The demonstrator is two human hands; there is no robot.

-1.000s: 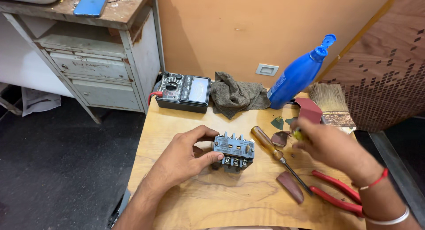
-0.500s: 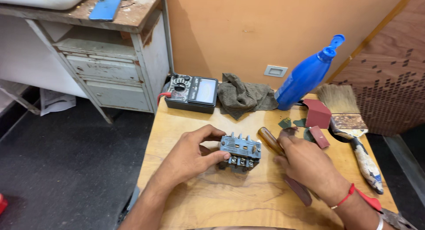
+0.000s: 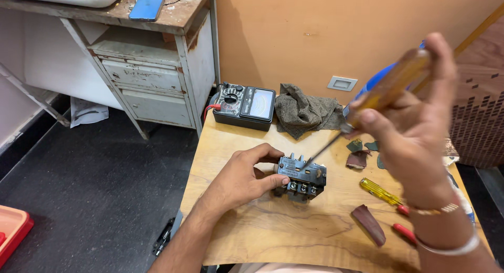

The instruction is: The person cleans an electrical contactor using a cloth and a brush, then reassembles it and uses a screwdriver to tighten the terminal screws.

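The pale, grain-figured wooden table (image 3: 273, 231) carries a blocky dark grey contactor (image 3: 301, 177) with metal screw terminals at its middle. The left hand (image 3: 242, 178) clasps its left side, thumb on the front. The right hand (image 3: 415, 131) now grips a screwdriver (image 3: 388, 89) by its translucent amber handle, raised off the table where it lay half a second ago, thin shaft slanting down to the contactor's top.

A single head-worn camera looks steeply down and forward from close above the small pale wooden table (image 3: 273, 236), facing the orange wall (image 3: 315, 36); the raised right hand (image 3: 415, 131) looms nearest the lens.
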